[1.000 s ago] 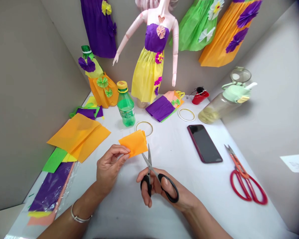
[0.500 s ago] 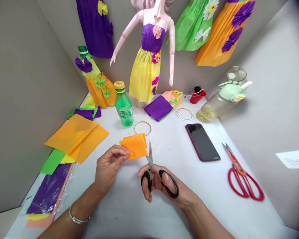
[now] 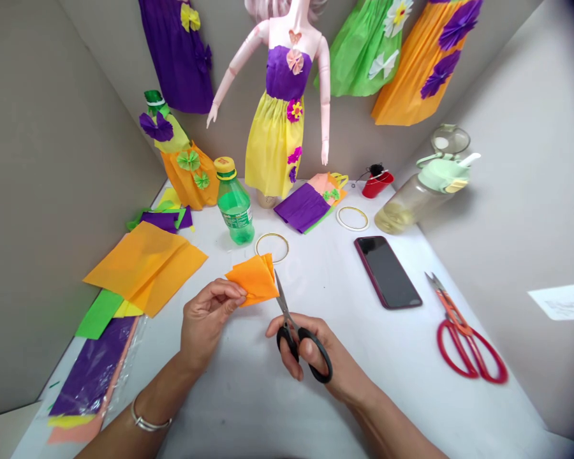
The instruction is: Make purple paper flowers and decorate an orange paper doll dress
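Observation:
Between thumb and fingers, my left hand [image 3: 205, 325] pinches the lower left part of a folded orange paper [image 3: 254, 279], held above the white table. My right hand [image 3: 323, 354] has its fingers through the black handles of a pair of scissors [image 3: 286, 306]. The blades are nearly together and point up and away, along the right edge of the orange paper. Just beyond the paper lies a roll of tape [image 3: 272, 247], partly hidden by it. A green bottle [image 3: 235, 207] with a yellow cap stands behind my left hand.
Orange sheets [image 3: 146, 264] and a purple pack [image 3: 93, 366] lie at left. A phone [image 3: 387, 272], red-handled scissors [image 3: 462, 331] and a water bottle [image 3: 414, 201] are at right. A dressed doll [image 3: 275, 140] stands at the back, near a small paper dress [image 3: 306, 207].
The scissor blades have gone from apart to nearly together, and the fingers of my right hand have drawn in. My left hand keeps its pinch on the orange paper. The view has shifted slightly.

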The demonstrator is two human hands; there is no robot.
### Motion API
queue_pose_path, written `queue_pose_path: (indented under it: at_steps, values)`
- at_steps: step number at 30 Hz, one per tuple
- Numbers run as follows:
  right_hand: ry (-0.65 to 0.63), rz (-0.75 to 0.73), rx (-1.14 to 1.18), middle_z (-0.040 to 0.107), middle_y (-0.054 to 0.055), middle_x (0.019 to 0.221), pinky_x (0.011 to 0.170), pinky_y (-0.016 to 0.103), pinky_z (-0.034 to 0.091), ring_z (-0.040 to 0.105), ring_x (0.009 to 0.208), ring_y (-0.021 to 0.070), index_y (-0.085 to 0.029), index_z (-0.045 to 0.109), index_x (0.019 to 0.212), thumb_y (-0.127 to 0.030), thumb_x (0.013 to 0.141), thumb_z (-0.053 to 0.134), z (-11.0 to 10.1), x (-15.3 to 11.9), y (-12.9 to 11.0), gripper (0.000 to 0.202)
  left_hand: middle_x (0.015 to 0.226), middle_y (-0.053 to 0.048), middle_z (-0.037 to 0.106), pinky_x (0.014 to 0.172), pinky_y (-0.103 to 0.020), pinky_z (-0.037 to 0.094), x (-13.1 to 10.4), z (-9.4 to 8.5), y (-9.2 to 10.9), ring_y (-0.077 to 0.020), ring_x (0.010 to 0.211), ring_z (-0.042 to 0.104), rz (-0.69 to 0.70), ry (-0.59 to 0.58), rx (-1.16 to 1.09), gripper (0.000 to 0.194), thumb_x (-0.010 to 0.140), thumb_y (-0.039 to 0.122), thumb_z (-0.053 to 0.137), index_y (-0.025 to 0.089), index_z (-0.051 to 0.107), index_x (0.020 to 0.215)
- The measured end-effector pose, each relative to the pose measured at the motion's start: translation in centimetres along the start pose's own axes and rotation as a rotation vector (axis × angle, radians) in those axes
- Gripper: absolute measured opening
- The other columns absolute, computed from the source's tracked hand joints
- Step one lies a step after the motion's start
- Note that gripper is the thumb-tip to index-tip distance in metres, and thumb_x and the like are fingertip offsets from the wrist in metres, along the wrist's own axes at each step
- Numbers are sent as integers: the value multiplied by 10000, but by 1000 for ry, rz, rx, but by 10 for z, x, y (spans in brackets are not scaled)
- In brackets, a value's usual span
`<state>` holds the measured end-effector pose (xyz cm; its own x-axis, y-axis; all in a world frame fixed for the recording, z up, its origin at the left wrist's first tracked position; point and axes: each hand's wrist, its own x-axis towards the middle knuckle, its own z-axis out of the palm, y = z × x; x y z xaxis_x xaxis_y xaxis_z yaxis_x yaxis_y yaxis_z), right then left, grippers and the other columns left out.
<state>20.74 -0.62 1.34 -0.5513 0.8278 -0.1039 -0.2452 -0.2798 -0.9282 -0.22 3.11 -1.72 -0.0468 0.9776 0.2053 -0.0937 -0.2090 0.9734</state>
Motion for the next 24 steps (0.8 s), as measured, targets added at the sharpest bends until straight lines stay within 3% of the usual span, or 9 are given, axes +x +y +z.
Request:
queue_pose_path:
  at_steps: [24]
  values:
    - [84,22,-51,401,-74,511,477,232,238,283,460,71,-117,634,1006,-694,837,561,3,-3,2,605,812,1,672,789,-216,522,2,-3,-2,-126,844,627,-21,3,-4,117,803,108,729,216,689,782]
